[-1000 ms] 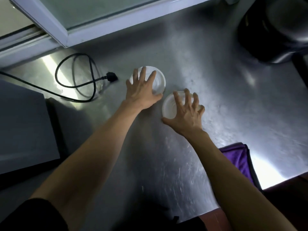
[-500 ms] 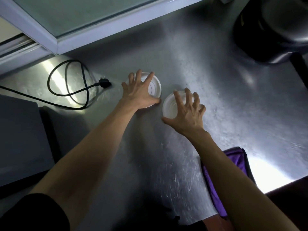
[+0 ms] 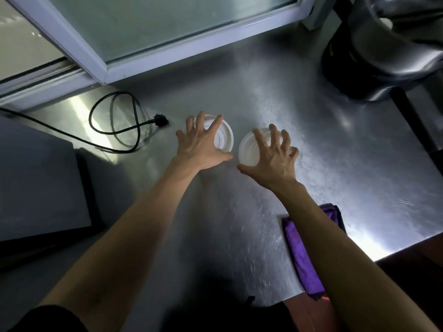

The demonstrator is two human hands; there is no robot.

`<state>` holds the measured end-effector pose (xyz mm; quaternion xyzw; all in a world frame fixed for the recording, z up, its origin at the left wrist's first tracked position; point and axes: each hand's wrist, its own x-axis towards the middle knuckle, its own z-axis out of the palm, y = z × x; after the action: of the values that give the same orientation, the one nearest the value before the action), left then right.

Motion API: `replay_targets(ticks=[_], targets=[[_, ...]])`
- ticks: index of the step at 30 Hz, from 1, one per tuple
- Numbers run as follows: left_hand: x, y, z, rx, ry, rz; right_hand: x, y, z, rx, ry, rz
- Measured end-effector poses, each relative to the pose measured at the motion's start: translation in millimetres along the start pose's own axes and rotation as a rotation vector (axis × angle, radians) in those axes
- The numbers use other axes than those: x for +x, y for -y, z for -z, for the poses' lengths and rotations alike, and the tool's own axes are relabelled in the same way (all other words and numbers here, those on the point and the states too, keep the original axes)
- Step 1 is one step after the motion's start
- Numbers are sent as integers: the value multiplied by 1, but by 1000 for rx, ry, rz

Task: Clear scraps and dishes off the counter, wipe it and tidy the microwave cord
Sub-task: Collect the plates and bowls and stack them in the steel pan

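Steel counter [image 3: 251, 75]: nearest us a purple cloth [image 3: 300, 255] at its front edge, then our left hand [image 3: 200, 144] and right hand [image 3: 273, 159] spread wide, each over a white dish [image 3: 225, 135] [image 3: 247, 147], black cord [image 3: 115, 123] looped left of them.

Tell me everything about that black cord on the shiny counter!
The black cord is thin, looks rubbery, and lies loose on the steel counter by the window frame. It comes in from the left edge, curls into a loop that crosses itself, and ends in a chunky black plug lying flat, plugged into nothing. Neither hand touches it; the left hand is on a white dish just to the plug's right.
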<state>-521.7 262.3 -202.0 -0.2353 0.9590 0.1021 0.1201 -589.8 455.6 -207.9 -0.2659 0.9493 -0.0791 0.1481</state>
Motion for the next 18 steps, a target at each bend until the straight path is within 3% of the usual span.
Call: replay_targets(ticks=[18], targets=[[-205, 65, 1, -26, -72, 225, -122, 91, -1, -91, 14, 297]])
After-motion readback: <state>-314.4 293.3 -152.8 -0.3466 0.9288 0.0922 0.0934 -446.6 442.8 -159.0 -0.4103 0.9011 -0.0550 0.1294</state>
